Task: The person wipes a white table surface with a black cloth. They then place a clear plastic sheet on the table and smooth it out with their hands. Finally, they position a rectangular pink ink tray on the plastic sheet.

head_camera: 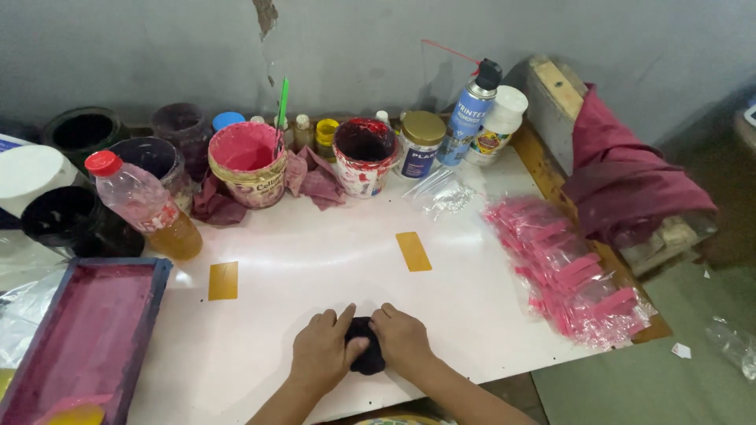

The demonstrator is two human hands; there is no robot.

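I see left hand and right hand both clamped on a small black soft wad, pressed on the white tabletop, pink-printed clear bags well right.

We see a smooth, glossy white counter with a bare wooden edge. The dark wad under our hands looks like soft, matt cloth. Crinkled clear plastic bags shine beside it; the maroon rag is matt cloth, and the bottle is clear plastic.
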